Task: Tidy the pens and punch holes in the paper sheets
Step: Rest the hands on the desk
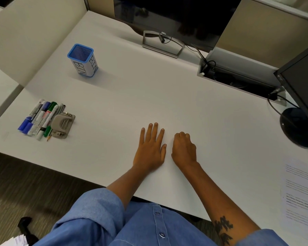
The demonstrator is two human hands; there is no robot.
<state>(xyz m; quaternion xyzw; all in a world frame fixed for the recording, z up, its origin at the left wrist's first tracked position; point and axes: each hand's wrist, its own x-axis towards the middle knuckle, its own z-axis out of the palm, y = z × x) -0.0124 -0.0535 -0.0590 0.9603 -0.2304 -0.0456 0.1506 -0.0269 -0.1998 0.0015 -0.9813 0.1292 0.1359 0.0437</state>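
Note:
Several markers and pens lie side by side at the left of the white desk, with a pencil among them. A grey hole punch rests right beside them. A blue mesh pen holder labelled BIN stands upright at the back left and looks empty. Printed paper sheets lie at the desk's right front edge. My left hand lies flat on the desk, fingers spread, holding nothing. My right hand rests next to it with fingers curled under, nothing in it.
A Dell monitor on a stand sits at the back. A second monitor with a round black base is at the right. Cables run into an open cable tray. Partition walls enclose the back and left.

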